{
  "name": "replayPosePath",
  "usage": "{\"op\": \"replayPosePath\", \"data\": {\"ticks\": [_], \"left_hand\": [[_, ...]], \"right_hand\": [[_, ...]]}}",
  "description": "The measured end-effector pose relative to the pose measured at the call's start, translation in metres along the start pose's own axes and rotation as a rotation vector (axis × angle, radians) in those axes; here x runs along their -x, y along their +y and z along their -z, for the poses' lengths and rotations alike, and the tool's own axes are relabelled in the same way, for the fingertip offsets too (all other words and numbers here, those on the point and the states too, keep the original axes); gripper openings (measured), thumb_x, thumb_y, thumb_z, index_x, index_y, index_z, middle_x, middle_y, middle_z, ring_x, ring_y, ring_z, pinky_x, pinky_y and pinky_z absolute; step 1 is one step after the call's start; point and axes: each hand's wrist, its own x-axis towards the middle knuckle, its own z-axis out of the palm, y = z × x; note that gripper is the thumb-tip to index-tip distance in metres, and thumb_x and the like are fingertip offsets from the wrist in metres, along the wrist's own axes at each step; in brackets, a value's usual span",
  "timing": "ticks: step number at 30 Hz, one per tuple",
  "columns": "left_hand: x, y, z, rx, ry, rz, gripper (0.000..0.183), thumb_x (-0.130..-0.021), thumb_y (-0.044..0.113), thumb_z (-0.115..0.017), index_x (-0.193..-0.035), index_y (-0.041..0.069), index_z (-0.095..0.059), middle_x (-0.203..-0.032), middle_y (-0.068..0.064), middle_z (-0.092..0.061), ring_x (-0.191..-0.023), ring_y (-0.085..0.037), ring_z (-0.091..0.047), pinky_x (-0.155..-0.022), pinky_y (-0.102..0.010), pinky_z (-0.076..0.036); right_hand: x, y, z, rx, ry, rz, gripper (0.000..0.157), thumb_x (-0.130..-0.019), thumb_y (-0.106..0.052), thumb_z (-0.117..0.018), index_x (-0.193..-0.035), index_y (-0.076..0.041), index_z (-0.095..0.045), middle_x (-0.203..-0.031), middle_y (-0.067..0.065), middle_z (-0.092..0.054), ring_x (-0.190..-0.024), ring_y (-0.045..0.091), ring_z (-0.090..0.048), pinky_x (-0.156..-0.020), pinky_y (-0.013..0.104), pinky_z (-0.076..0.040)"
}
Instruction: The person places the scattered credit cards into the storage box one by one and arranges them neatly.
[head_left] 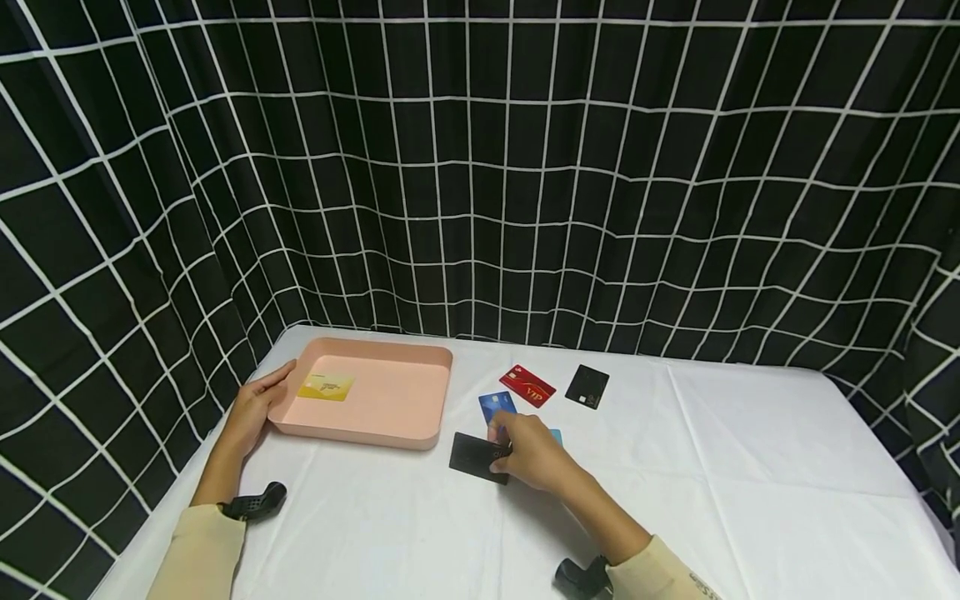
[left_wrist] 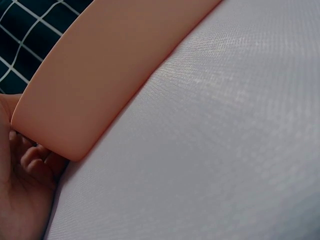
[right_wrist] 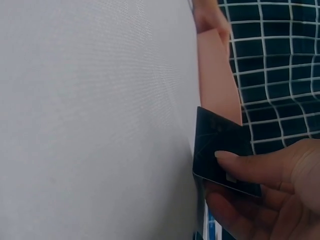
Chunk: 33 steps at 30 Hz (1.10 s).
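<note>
My right hand (head_left: 534,450) pinches a black card (head_left: 472,456) between thumb and fingers, just over the white cloth. In the right wrist view the thumb lies flat across the face of this black card (right_wrist: 220,142), with the fingers behind it. At the left, my left hand (head_left: 247,414) grips the side of a pink tray (head_left: 393,400), thumb at the rim. The left wrist view has curled fingers (left_wrist: 35,162) against the outside of the tray wall (left_wrist: 90,80). A yellow card (head_left: 326,386) lies in the tray's left part.
Beyond my right hand lie a red VIP card (head_left: 528,386), a second black card (head_left: 588,387) and a blue card (head_left: 496,402). A light blue card (head_left: 557,435) peeks out behind the hand. A black curtain with white grid lines (head_left: 517,175) surrounds the table (head_left: 750,467).
</note>
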Motion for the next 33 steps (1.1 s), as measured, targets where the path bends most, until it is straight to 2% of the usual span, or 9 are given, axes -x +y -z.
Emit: {"op": "replayPosePath", "data": {"ticks": [11,17,23,33], "left_hand": [[0.0001,-0.0004,0.0055,-0.003,0.005,0.014,0.048,-0.107,0.008,-0.04,-0.154,0.0,-0.036,-0.163,-0.015,-0.029,-0.154,-0.028,-0.02,-0.11,-0.013,-0.033],[-0.0021,-0.002,0.003,0.05,0.002,0.007,0.048,-0.106,0.004,-0.039,-0.153,-0.002,-0.036,-0.163,-0.016,-0.028,-0.153,-0.029,-0.02,-0.109,-0.014,-0.035],[-0.0048,-0.0041,-0.0012,0.058,0.003,0.002,0.048,-0.106,0.002,-0.041,-0.153,-0.002,-0.037,-0.163,-0.016,-0.029,-0.153,-0.028,-0.02,-0.11,-0.015,-0.034],[-0.0037,-0.0034,0.0026,0.053,0.002,0.014,0.048,-0.106,0.004,-0.041,-0.154,-0.001,-0.037,-0.163,-0.015,-0.028,-0.153,-0.027,-0.019,-0.111,-0.016,-0.034]], "right_hand": [[-0.0021,0.0005,-0.0045,-0.012,-0.001,0.019,0.029,-0.07,0.007,-0.087,-0.088,-0.007,-0.069,-0.079,0.003,-0.07,-0.075,0.015,-0.061,-0.072,0.037,-0.054],[-0.0031,0.0019,-0.0021,0.004,-0.017,-0.013,0.026,-0.072,0.004,-0.087,-0.092,-0.007,-0.073,-0.082,0.003,-0.072,-0.078,0.015,-0.063,-0.077,0.039,-0.056],[-0.0024,0.0031,0.0011,-0.004,-0.026,-0.028,0.026,-0.073,0.005,-0.086,-0.092,-0.007,-0.073,-0.084,0.004,-0.072,-0.077,0.016,-0.063,-0.077,0.04,-0.057],[-0.003,0.0016,-0.002,-0.014,-0.031,0.002,0.025,-0.075,0.005,-0.085,-0.096,-0.004,-0.074,-0.088,0.007,-0.074,-0.08,0.017,-0.065,-0.08,0.042,-0.057]]}}
